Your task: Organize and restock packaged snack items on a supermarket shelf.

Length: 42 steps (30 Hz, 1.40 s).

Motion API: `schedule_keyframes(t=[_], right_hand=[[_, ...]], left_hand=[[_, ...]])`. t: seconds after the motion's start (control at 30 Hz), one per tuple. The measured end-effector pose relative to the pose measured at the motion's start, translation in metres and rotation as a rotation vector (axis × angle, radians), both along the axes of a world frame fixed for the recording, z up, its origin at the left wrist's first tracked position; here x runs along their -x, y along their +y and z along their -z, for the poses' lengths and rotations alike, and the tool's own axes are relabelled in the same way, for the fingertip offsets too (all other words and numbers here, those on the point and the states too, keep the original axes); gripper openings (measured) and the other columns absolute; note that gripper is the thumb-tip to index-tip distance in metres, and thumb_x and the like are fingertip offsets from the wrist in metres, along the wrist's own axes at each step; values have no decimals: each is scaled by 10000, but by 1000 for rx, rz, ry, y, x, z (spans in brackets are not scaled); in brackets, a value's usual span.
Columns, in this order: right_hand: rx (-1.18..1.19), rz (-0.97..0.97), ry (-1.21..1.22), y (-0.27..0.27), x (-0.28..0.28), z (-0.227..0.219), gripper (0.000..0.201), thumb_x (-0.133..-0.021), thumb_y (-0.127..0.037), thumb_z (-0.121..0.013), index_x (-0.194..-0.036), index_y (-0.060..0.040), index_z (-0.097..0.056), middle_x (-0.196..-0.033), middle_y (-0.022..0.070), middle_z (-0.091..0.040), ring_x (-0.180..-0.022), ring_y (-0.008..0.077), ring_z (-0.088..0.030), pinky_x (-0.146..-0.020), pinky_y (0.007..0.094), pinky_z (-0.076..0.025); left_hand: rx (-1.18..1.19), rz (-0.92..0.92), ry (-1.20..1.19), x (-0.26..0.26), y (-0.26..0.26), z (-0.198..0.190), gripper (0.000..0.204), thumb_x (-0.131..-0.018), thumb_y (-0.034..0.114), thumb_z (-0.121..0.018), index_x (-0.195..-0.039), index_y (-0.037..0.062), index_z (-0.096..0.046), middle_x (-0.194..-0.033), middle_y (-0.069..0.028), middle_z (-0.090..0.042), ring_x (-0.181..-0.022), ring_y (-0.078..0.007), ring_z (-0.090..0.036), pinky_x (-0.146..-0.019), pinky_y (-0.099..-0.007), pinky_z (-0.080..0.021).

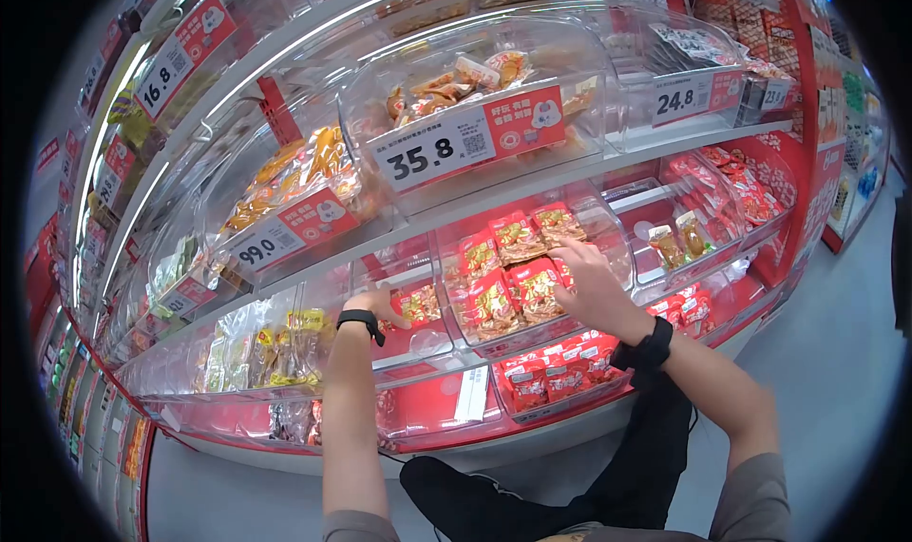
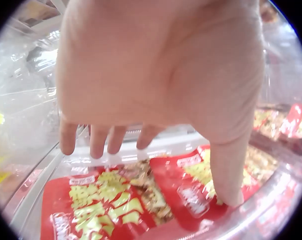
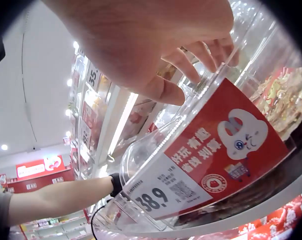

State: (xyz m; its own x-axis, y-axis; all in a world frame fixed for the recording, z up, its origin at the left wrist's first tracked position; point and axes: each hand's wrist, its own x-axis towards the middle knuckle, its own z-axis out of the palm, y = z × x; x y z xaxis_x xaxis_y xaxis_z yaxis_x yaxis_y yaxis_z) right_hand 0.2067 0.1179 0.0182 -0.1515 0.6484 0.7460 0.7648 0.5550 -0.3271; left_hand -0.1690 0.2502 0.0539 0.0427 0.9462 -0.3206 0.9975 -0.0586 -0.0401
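A person's two hands at a shop shelf (image 1: 608, 167) with clear bins. The left hand (image 1: 388, 306) is open, its fingers spread and extended downward, with the thumb held apart from them. Directly beneath these fingers lie the near packets (image 2: 96, 205), red with yellow lettering, in a narrow bin (image 1: 429, 356); whether the thumb touches one cannot be told. The right hand (image 1: 598, 290) is also open, its fingers spread and slightly bent, gripping nothing that shows; contact with the goods below cannot be told. Under and beside the right fingers, the stacked packets (image 1: 494, 306), also red and yellow, fill a wider bin (image 1: 532, 342). In the right wrist view, a price card (image 3: 216, 150) reading 38.9 stands tilted on a clear bin front, below the right fingers. Each wrist bears a black band: the left band (image 1: 361, 323) and the right band (image 1: 646, 352). To the left of the left fingers lie yellow-marked bags (image 1: 296, 347). To the right of the right fingers, two small bags (image 1: 679, 241) lie in the adjoining bin. Below both hands, on the lowest level, are a row of red bags (image 1: 560, 371) and a white slip (image 1: 472, 393). Above the fingers hangs a large price sign (image 1: 467, 148) reading 35.8.
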Motion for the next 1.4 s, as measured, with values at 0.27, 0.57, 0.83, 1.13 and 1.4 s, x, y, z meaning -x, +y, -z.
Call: schedule_keyframes(t=[0.27,0.57,0.83,1.13,1.4], right_hand=[[-104,92,-94,-6,10,11,157,-722,-112,-566,-833,-3,-543,-920,153,-545,-904,283,-525,-795,378,-429],[-145,100,-86,-7,12,16,95,-715,-113,-567,-673,-29,-556,-740,122,-569,-766,257,-557,-733,356,-460],[-122,81,-77,-8,8,17,128,-719,-130,-570,-640,-30,-558,-696,115,-573,-734,253,-569,-700,363,-474],[-116,41,-32,-8,6,19,136,-745,-121,-556,-670,-10,-530,-693,126,-537,-714,282,-552,-683,400,-460],[-247,-70,459,-30,14,4,70,-757,-67,-556,-795,-14,-582,-698,120,-526,-769,291,-550,-684,382,-451]], left_hand=[[222,20,-131,9,16,5,549,-596,296,-831,-997,-18,-627,-789,-86,-655,-723,-184,-621,-682,-341,-493],[208,-9,-196,1,-24,-12,292,-651,280,-799,-822,64,-704,-737,-52,-643,-691,-132,-581,-590,-309,-438],[303,41,40,-22,-48,-26,375,-659,348,-776,-655,14,-606,-562,-28,-534,-554,-136,-505,-523,-326,-386],[-585,310,-68,25,-72,-40,308,-691,241,-738,-788,-30,-631,-759,-168,-598,-723,-311,-573,-636,-420,-430],[-1125,413,-176,-18,-225,-83,107,-767,38,-609,-826,-51,-604,-809,-162,-574,-740,-298,-549,-687,-362,-415]])
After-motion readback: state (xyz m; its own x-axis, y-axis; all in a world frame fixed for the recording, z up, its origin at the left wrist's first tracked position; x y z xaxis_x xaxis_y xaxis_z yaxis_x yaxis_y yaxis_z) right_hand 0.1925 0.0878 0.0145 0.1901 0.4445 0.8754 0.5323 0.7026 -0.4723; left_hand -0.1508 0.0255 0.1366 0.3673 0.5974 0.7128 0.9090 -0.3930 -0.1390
